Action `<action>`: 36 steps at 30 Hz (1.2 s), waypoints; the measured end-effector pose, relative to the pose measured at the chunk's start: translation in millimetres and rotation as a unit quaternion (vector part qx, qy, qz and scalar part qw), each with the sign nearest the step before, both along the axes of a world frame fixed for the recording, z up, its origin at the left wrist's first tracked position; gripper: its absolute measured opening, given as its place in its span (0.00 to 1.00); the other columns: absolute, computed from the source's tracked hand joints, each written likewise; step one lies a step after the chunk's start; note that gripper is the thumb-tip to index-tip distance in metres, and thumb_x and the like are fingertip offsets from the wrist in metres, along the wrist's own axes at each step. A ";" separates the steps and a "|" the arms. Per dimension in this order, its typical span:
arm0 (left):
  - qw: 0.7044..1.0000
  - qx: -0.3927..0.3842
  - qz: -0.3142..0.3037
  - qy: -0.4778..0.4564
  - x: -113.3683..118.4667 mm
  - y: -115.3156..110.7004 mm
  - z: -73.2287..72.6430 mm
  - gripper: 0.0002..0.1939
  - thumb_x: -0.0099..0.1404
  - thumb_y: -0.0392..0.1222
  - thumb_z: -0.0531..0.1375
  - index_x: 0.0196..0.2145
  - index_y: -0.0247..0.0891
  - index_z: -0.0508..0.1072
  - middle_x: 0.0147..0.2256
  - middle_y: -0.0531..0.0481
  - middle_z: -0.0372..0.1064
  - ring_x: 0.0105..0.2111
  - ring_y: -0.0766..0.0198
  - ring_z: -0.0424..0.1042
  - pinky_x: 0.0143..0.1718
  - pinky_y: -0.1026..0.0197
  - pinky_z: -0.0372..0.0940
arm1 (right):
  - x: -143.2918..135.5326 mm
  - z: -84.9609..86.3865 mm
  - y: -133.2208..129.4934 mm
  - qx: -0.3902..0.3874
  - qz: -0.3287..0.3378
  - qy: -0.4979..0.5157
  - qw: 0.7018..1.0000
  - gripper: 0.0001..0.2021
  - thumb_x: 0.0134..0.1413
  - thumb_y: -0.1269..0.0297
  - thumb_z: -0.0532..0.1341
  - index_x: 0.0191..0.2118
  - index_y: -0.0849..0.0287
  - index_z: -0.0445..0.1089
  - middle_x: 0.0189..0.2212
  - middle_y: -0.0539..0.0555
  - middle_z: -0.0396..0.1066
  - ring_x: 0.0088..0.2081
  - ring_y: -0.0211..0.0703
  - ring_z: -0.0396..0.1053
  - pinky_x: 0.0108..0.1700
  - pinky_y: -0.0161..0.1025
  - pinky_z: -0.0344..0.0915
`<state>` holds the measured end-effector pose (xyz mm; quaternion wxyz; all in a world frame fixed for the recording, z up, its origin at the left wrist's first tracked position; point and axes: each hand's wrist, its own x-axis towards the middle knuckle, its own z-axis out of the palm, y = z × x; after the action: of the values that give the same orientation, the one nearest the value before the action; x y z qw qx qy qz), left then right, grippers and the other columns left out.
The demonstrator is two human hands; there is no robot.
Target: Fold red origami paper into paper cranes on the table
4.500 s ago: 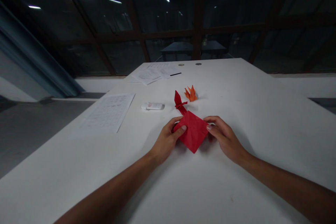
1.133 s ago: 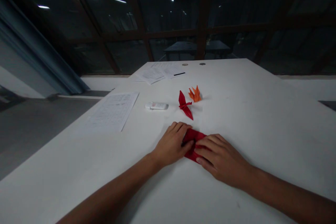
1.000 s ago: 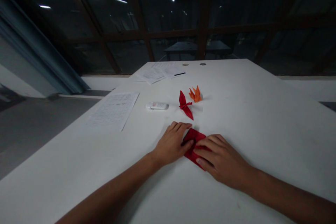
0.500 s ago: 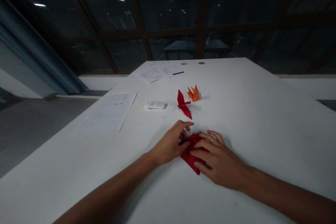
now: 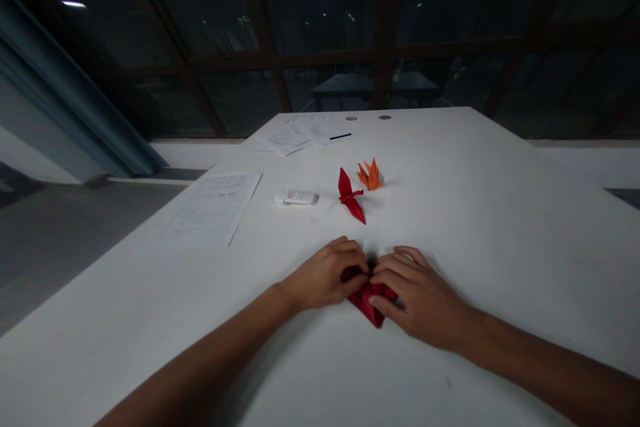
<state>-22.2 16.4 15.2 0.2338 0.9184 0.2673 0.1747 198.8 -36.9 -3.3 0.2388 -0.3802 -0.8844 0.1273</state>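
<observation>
A folded piece of red origami paper (image 5: 369, 303) lies on the white table between my hands, its lower corner pointing toward me. My left hand (image 5: 333, 273) pinches the paper's upper left part between thumb and curled fingers. From the right, my right hand (image 5: 410, 290) has its thumb and bent fingers closed on the other side of the sheet. Much of the paper is hidden under the fingers. Beyond my hands sits a finished red paper crane (image 5: 351, 197), with an orange paper crane (image 5: 370, 175) just behind it.
A white plastic bottle or tube (image 5: 296, 197) lies left of the cranes. Written sheets of paper (image 5: 210, 209) rest at the left edge, and more papers (image 5: 295, 135) with a dark pen (image 5: 341, 136) lie farther back. Two round discs (image 5: 385, 117) are at the table's far edge.
My left fingers have curled down onto the paper, closing on its upper part. My right fingers have drawn closer together, and more of the lower fold shows.
</observation>
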 end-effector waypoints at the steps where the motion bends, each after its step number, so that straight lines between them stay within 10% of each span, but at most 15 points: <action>1: 1.000 0.001 0.004 0.005 0.2 0.3 -0.6 0.04 0.67 0.37 0.60 0.39 0.38 0.75 0.39 0.47 0.71 0.42 0.59 0.68 0.49 0.57 0.63 | 0.2 -0.6 1.4 0.002 0.000 0.000 1.000 0.05 0.62 0.64 0.64 0.42 0.55 0.73 0.41 0.52 0.75 0.48 0.46 0.70 0.64 0.54 0.53; 36: 0.998 0.015 0.002 0.062 -0.3 -2.4 2.6 0.16 0.60 0.48 0.67 0.42 0.40 0.70 0.44 0.46 0.68 0.44 0.53 0.65 0.50 0.51 0.61 | 2.0 8.3 -2.7 -0.029 0.008 -0.046 0.999 0.33 0.49 0.46 0.70 0.58 0.55 0.68 0.51 0.58 0.69 0.55 0.57 0.62 0.61 0.56 0.55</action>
<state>-22.5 14.0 17.8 0.2028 0.9302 0.2804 0.1222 200.8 -39.6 5.0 0.1859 -0.3854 -0.8934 0.1368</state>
